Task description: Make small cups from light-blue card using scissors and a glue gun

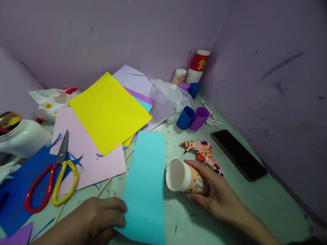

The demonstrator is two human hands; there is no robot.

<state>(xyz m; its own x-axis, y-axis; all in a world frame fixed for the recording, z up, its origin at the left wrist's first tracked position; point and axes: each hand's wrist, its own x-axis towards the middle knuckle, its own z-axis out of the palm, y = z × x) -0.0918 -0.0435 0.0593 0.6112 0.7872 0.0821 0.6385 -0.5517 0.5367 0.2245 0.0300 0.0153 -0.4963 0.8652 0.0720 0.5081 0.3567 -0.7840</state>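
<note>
My right hand (pixel 213 192) grips a small paper cup (pixel 195 180), tan with a printed picture, tipped on its side so its white mouth faces left. Beside it lies a long strip of light-blue paper (pixel 147 177). My left hand (pixel 103 220) has its fingers closed on the strip's lower left edge, and the thumb is hidden. The strip's near end curls up a little from the table. Just beyond the cup is a glue gun (pixel 203 150) with a floral pattern. To the left, scissors (pixel 55 175) with one red and one yellow handle lie with blades partly apart.
Yellow paper (pixel 108 111) and pink paper (pixel 88 166) lie beyond my left hand. Blue (pixel 185 117) and purple (pixel 199 118) paper tubes stand behind the glue gun. A phone (pixel 239 155) rests near the right wall, and stacked cups (pixel 197 65) fill the corner. A white mug (pixel 26 138) is left.
</note>
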